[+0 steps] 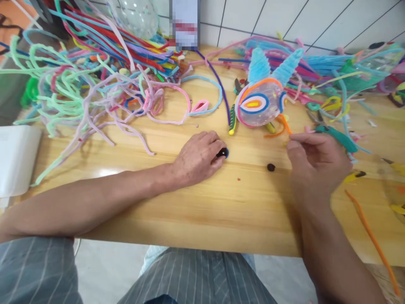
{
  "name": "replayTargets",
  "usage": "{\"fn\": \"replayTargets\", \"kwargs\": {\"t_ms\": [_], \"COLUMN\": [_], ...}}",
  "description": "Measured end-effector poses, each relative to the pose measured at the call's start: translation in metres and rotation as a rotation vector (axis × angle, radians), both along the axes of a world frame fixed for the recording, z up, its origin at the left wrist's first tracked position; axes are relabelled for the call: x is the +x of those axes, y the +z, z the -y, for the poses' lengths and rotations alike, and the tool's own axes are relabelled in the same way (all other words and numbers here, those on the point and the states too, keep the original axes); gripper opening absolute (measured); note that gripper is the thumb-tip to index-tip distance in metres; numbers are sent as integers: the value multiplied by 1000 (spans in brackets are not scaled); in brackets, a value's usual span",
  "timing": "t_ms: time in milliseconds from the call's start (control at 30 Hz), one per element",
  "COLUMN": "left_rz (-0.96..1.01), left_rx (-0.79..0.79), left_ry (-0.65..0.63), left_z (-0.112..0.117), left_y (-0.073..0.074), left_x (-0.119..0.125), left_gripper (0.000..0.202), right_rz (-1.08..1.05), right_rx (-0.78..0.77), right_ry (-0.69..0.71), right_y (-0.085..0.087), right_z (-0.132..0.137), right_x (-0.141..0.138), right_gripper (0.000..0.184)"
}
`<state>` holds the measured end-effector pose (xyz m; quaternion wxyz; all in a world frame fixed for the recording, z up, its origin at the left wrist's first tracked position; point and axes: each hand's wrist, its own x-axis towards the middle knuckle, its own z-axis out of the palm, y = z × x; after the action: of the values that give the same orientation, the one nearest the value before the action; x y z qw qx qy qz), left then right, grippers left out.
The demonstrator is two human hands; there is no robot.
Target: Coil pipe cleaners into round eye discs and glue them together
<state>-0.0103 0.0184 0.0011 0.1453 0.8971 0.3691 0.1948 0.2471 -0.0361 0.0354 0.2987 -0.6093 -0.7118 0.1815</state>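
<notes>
My left hand (201,158) rests on the table with its fingers closed round a small black disc with a blue rim (224,152); most of the disc is hidden. A small dark brown coil (271,167) lies between my hands. On the right, my right hand (316,162) is pinched at thumb and forefinger, where the tip of an orange pipe cleaner (285,124) meets them. Behind it sits a clear ball figure (257,107) with two fuzzy blue ears (259,67) and ringed eyes in orange, white and blue. Green-and-yellow handled pliers (232,120) lie against its left side.
Loose pipe cleaners (95,90) heap up at the left. A blue and pink bundle (322,65) lies at back right. Teal-handled pliers (338,137) are beyond my right hand; an orange pipe cleaner (373,240) lies near the right edge. A white box (17,160) stands far left.
</notes>
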Motion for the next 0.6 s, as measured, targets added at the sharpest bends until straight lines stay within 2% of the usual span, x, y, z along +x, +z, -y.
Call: {"fn": "replayTargets", "kwargs": {"t_ms": [133, 300, 367, 467, 600], "left_rz": [19, 64, 77, 90, 140], "left_rx": [1, 23, 38, 42, 33], "left_ry": [7, 37, 40, 37, 37], "left_z": [-2, -4, -4, -4, -4], "left_y": [-1, -4, -5, -7, -8], "left_x": [0, 1, 0, -1, -3], "left_gripper": [22, 33, 40, 36, 44], "right_rz": [-13, 0, 89, 257, 308], "right_rx": [19, 120, 79, -45, -146], "right_ry": [-57, -175, -135, -5, 104], "right_y": [-1, 10, 15, 17, 4], "right_z": [-7, -11, -7, 3, 16], "right_x": [1, 9, 18, 35, 48], "right_gripper": [20, 12, 9, 15, 17]}}
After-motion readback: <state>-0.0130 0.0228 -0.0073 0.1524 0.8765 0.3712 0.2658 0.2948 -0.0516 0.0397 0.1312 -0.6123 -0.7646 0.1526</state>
